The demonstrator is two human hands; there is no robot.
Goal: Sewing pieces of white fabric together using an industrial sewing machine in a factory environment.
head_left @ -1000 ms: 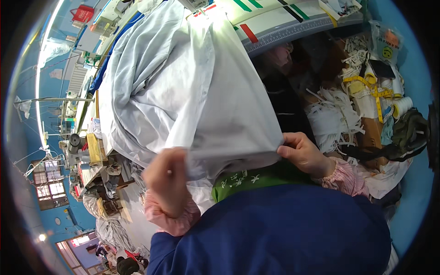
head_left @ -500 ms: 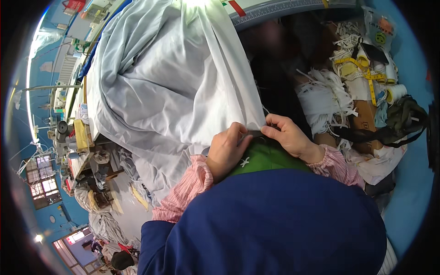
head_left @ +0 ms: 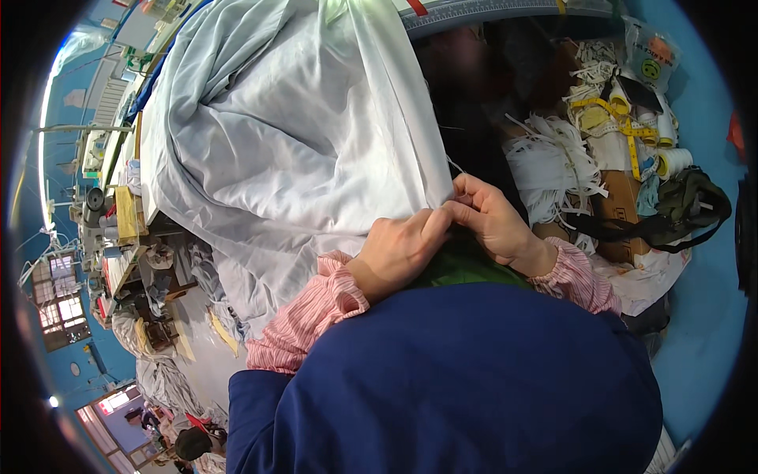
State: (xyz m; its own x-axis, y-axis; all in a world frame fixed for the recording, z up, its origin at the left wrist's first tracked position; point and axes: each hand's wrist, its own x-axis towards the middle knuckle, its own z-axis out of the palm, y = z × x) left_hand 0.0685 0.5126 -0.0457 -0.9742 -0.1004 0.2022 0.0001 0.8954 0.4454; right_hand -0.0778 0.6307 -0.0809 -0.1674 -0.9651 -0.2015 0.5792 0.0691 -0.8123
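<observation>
A large pale grey-white cloth (head_left: 316, 150) drapes down from the lit table edge to my lap in loose folds. My left hand (head_left: 400, 251) is closed on the cloth's near right corner, fingers curled under. Right beside it, my right hand (head_left: 496, 223) pinches the same corner between thumb and forefinger, and the two hands touch. A thin white thread (head_left: 455, 164) sticks out from the cloth's edge just above my right fingertips. Under the hands shows some green fabric (head_left: 474, 265) above my dark blue apron (head_left: 458, 371). The very tip of the corner is hidden by my fingers.
To the right lie a bundle of white strips (head_left: 553, 162), a yellow measuring tape (head_left: 632, 142), thread spools (head_left: 673, 163) and a dark strapped bag (head_left: 695, 209). A table edge with a ruler (head_left: 489, 16) runs across the top. Sewing machines and cloth piles (head_left: 162, 387) stand left.
My left hand has moved right and slightly up until it meets my right hand at the corner. The gap between them has closed, covering more of the green fabric.
</observation>
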